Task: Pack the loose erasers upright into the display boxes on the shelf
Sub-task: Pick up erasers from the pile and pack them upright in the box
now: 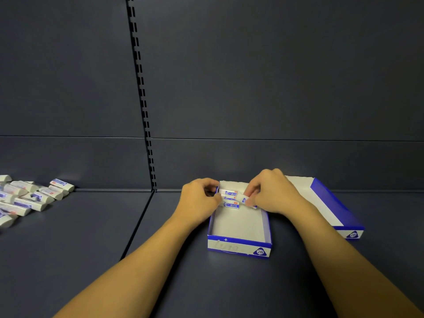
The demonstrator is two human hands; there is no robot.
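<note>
A blue and white display box (238, 246) stands open on the dark shelf in front of me. Three white erasers with blue labels (231, 199) stand in a row at its far left corner. My right hand (270, 193) pinches another eraser (245, 200), tilted, just right of that row inside the box. My left hand (199, 198) has curled fingers at the box's far left wall, its fingertips touching the row of erasers. A pile of several loose erasers (29, 198) lies far to the left on the shelf.
A second blue and white display box (332, 203) sits to the right, behind my right forearm. The shelf's back panel rises just behind both boxes, with a slotted upright (146, 125) left of centre. A seam in the shelf floor runs down from it.
</note>
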